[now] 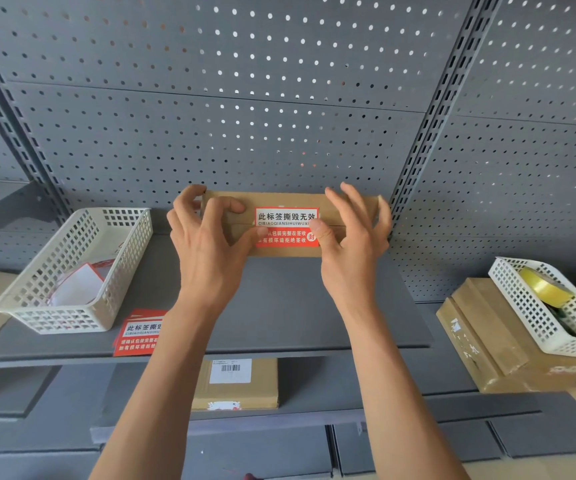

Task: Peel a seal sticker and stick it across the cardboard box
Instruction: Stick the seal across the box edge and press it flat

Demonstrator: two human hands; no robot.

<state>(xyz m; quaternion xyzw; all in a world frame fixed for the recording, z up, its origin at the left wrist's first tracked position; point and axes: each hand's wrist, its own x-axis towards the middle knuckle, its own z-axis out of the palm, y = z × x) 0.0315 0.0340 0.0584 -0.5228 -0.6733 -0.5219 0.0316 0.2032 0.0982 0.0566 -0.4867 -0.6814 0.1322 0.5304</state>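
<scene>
where thumbs meet, seal sticker [286, 226] between hands

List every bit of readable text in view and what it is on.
"此标签撕毁无效" and "CIBIAOQIANSIHUIWUX…": sticker on the box, thumbs covering its edges.
"…包装完整在签收", "…有损坏请拒绝签收": same sticker, red part.
"此标签撕…", "CIBIAOQIANSIHU…": sticker stack, arm-covered.
Barcode label on lower box: too small.

your cardboard box [343, 216] lies flat at the back of the grey shelf, against the pegboard, its long side facing you. the red-and-white seal sticker [286, 226] sits across its centre seam, white band with black characters above, red below.
</scene>
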